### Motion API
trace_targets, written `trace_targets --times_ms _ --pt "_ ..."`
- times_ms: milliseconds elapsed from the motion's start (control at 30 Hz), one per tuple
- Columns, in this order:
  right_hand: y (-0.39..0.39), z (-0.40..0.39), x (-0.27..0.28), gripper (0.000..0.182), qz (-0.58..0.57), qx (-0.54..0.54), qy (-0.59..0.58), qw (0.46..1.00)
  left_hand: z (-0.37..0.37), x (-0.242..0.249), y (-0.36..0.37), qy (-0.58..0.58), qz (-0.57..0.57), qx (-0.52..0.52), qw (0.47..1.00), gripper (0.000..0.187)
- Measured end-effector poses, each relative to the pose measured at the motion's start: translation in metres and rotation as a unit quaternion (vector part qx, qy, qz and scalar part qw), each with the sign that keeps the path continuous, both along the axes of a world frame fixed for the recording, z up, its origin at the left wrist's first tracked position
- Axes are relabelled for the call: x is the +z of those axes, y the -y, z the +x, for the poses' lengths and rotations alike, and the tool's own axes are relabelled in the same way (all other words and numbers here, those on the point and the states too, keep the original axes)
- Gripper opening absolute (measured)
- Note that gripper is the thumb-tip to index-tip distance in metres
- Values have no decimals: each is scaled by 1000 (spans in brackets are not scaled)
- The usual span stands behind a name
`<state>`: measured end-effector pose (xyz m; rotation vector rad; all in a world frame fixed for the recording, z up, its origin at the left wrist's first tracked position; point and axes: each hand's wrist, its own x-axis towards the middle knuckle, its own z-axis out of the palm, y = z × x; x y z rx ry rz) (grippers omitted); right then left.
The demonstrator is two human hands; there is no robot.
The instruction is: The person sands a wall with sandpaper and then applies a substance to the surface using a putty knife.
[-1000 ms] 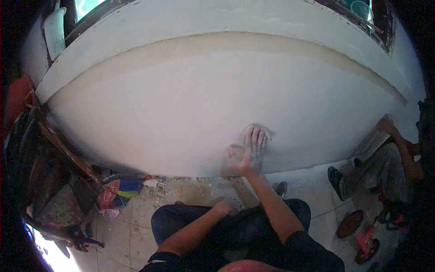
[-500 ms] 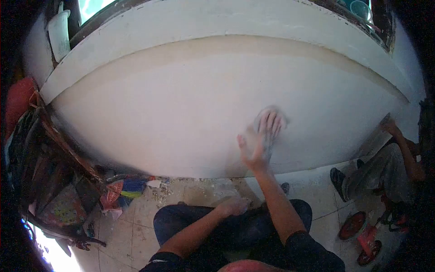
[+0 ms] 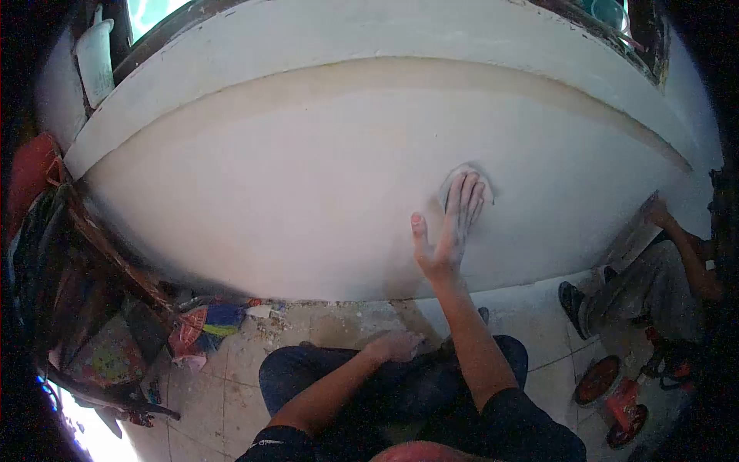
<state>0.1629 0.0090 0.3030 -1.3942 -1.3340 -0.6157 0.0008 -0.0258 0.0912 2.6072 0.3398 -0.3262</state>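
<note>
My right hand (image 3: 456, 219) is raised against the pale wall (image 3: 308, 169), its long fingers flat over a whitish piece that looks like sandpaper (image 3: 486, 191). The fingers press it to the wall, while the thumb stands out to the left. White dust coats the fingers. Low down, my left hand (image 3: 395, 346) rests on my bent leg (image 3: 308, 373), its fingers dusty and curled in, with nothing seen in them.
On the right, another person's hand (image 3: 658, 212) holds a flat piece to the wall. A red wheeled thing (image 3: 622, 404) stands on the tiles near that person. Cloths and clutter (image 3: 108, 346) fill the left side. A ledge (image 3: 369, 31) runs above the wall.
My right hand has slid slightly upward along the wall with the sandpaper. My left hand stays on my leg.
</note>
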Motion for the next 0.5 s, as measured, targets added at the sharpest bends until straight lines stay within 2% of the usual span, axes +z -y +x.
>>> trace_targets --times_ms 67,133,200,267,333,433,467,500 --pt "-2 2 -13 97 16 -10 -2 1000 3 -21 -6 48 45 -29 997 47" --pt "-1 -5 -60 96 -81 5 5 997 13 -44 -17 12 5 -25 1000 47" --pt "-5 -2 -78 95 -90 -7 20 996 11 -35 -14 26 1 -26 999 47" --pt "-4 -5 -66 95 -99 -15 33 994 6 -1 -9 37 -1 -24 999 47" --pt "6 -5 -6 95 -30 -3 -15 999 10 48 5 -68 1 23 997 48" --pt "5 10 17 97 7 15 -26 1000 5 45 1 -20 -31 44 998 50" --pt "4 10 8 97 10 13 -23 1000 -2 38 1 -18 -28 42 999 50" --pt "2 7 -16 96 -10 14 -38 999 -11 22 5 71 -5 43 997 52"
